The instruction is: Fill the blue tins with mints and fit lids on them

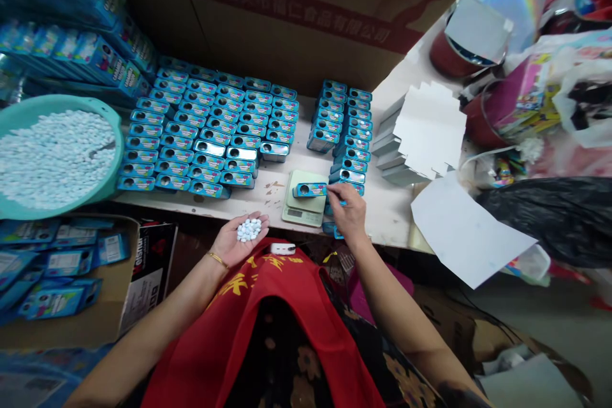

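My left hand is turned palm up, low in front of the table edge, cupping a small heap of pale blue and white candies. My right hand pinches the right end of a small blue tin, which has a dark round opening on top. That tin is on a small pale kitchen scale; the digits on its display are too small to read. Left of the scale stand rows of similar blue tins, and more tins form columns behind my right hand.
A turquoise basin full of candies stands at the left, with a scoop in it. Below it, a carton holds blue packs. A large cardboard box closes off the back. White folded cartons and a black bag are at right.
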`<state>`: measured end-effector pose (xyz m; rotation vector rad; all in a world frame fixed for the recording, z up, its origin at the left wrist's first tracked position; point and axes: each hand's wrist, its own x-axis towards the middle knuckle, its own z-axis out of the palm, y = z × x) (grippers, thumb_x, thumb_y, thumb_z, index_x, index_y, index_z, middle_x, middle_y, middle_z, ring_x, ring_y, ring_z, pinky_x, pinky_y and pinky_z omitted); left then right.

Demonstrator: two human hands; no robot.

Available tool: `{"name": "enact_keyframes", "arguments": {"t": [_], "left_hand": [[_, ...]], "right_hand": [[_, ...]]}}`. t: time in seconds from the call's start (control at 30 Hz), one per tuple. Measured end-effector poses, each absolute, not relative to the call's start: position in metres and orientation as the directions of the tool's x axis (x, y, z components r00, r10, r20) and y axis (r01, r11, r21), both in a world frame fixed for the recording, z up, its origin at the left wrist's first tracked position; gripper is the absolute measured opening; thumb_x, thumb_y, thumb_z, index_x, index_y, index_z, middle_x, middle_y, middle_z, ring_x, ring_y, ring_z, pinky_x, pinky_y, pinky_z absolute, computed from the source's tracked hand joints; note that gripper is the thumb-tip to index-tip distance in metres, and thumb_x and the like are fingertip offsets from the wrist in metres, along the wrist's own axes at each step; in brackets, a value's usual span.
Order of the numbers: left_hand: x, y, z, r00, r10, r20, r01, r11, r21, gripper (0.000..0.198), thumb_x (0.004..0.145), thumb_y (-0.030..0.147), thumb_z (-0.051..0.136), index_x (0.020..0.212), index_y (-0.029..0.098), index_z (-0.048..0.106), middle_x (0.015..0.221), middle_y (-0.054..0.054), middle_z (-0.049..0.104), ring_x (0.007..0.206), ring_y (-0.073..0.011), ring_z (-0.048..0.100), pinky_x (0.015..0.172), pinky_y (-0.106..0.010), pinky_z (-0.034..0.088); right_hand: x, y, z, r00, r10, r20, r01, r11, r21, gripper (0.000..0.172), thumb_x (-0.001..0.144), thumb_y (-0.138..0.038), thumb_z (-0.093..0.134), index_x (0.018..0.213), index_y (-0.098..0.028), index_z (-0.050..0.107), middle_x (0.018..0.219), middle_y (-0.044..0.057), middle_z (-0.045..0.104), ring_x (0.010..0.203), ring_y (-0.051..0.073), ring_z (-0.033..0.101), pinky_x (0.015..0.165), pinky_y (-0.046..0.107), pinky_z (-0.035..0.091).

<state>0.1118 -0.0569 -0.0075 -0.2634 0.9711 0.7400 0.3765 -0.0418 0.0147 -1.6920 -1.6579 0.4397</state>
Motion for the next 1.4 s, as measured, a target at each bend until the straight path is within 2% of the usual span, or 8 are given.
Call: {"name": "enact_keyframes", "arguments": {"t": [0.17, 0.33, 0.43, 0.57, 0.73, 0.97, 1.23, 1.4], "left_hand": [[0.116, -0.054, -0.005, 0.361, 0.456, -0.813, -0.671, 0.733, 0.113, 0.020, 0.075, 0.014, 0.048, 0.090, 0.008, 0.060, 0.090, -0.015, 0.065, 0.089, -0.0226, 0.060, 0.079, -0.035, 0.049], [0.103, -0.058, -0.009, 0.309, 0.464, -0.831, -0.709, 0.695, 0.124, 0.019, 0.075, 0.013, 0.048, 0.089, 0.008, 0.061, 0.090, -0.015, 0.065, 0.091, -0.0229, 0.060, 0.078, -0.036, 0.049], [0.101, -0.059, -0.009, 0.290, 0.453, -0.843, -0.715, 0.688, 0.124, 0.020, 0.075, 0.013, 0.048, 0.090, 0.008, 0.060, 0.091, -0.015, 0.065, 0.091, -0.0229, 0.060, 0.078, -0.036, 0.049], [0.113, -0.054, -0.006, 0.383, 0.463, -0.799, -0.684, 0.724, 0.091, 0.021, 0.075, 0.014, 0.047, 0.091, 0.007, 0.060, 0.093, -0.015, 0.064, 0.090, -0.0232, 0.060, 0.080, -0.036, 0.048], [0.131, -0.047, -0.004, 0.475, 0.490, -0.730, -0.682, 0.730, 0.046, 0.019, 0.077, 0.013, 0.045, 0.087, 0.007, 0.060, 0.082, -0.010, 0.066, 0.079, -0.0172, 0.061, 0.078, -0.032, 0.047], [0.146, -0.042, -0.008, 0.519, 0.423, -0.743, -0.614, 0.789, 0.020, 0.019, 0.075, 0.013, 0.046, 0.085, 0.007, 0.061, 0.079, -0.011, 0.066, 0.078, -0.0179, 0.061, 0.078, -0.033, 0.047], [0.171, -0.020, -0.001, 0.553, 0.401, -0.730, -0.523, 0.849, 0.071, 0.019, 0.074, 0.012, 0.048, 0.082, 0.004, 0.063, 0.076, -0.013, 0.066, 0.071, -0.0196, 0.062, 0.069, -0.034, 0.049], [0.173, -0.009, -0.003, 0.531, 0.412, -0.741, -0.537, 0.839, 0.082, 0.022, 0.074, 0.013, 0.047, 0.085, 0.002, 0.062, 0.085, -0.019, 0.065, 0.083, -0.0238, 0.062, 0.072, -0.034, 0.049]], "right_hand": [[0.376, -0.034, 0.003, -0.101, 0.991, 0.089, 0.851, 0.133, -0.508, 0.048, 0.070, -0.024, 0.057, 0.117, -0.018, 0.046, 0.117, 0.010, 0.046, 0.108, 0.024, 0.042, 0.091, 0.040, 0.036], [0.391, -0.021, -0.011, -0.164, 0.986, -0.001, 0.872, 0.144, -0.467, 0.060, 0.066, -0.025, 0.061, 0.122, -0.017, 0.040, 0.123, 0.012, 0.041, 0.113, 0.027, 0.036, 0.093, 0.043, 0.033], [0.381, -0.022, -0.002, -0.169, 0.985, 0.040, 0.849, 0.166, -0.501, 0.052, 0.070, -0.029, 0.060, 0.119, -0.019, 0.044, 0.118, 0.011, 0.044, 0.109, 0.026, 0.039, 0.091, 0.043, 0.035], [0.336, -0.035, 0.021, -0.307, 0.948, 0.086, 0.734, 0.293, -0.612, 0.027, 0.082, -0.028, 0.046, 0.106, -0.021, 0.053, 0.101, 0.008, 0.053, 0.098, 0.020, 0.046, 0.086, 0.036, 0.039], [0.289, -0.047, 0.025, -0.503, 0.863, -0.055, 0.725, 0.386, -0.571, 0.020, 0.084, -0.026, 0.043, 0.095, -0.019, 0.058, 0.092, 0.007, 0.053, 0.086, 0.017, 0.048, 0.079, 0.031, 0.041], [0.305, -0.045, 0.018, -0.486, 0.867, -0.111, 0.740, 0.341, -0.579, 0.011, 0.080, -0.022, 0.050, 0.087, -0.018, 0.056, 0.086, 0.005, 0.051, 0.080, 0.016, 0.048, 0.072, 0.027, 0.041], [0.335, -0.032, 0.017, -0.462, 0.886, -0.026, 0.609, 0.296, -0.736, 0.010, 0.081, -0.019, 0.048, 0.083, -0.018, 0.057, 0.082, 0.004, 0.054, 0.080, 0.013, 0.051, 0.072, 0.025, 0.043], [0.350, -0.018, 0.011, -0.256, 0.964, 0.077, 0.654, 0.231, -0.720, 0.013, 0.081, -0.020, 0.046, 0.085, -0.019, 0.058, 0.082, 0.004, 0.056, 0.081, 0.014, 0.053, 0.072, 0.027, 0.043]]}}
